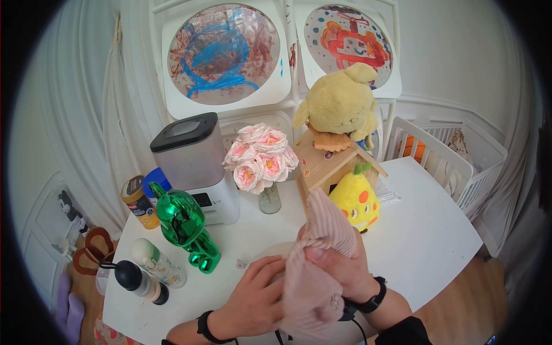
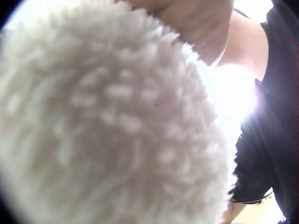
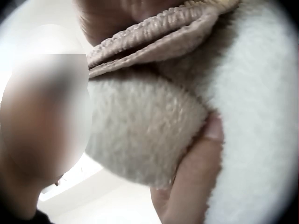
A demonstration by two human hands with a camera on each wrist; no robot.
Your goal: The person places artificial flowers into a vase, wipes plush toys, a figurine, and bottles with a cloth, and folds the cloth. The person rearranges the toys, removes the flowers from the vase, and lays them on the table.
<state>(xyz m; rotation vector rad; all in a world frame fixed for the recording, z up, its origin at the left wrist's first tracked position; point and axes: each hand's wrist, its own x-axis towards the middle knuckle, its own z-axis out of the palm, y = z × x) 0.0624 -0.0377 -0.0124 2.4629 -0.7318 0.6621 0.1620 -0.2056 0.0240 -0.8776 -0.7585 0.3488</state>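
Note:
A pink ribbed cloth item with a soft, pale pile side hangs upright between the hands in the head view. My right hand grips its upper part, thumb across the ribbed front. My left hand holds its left edge with bent fingers, their tips hidden by the cloth. In the right wrist view, a finger presses into the pale pile below a folded ribbed edge. Skin of a hand shows above the pile in the left wrist view.
On the white table stand a green shiny figure, two bottles, an appliance and a flower vase. Behind the cloth are a yellow plush and a wooden house with a beige plush on top.

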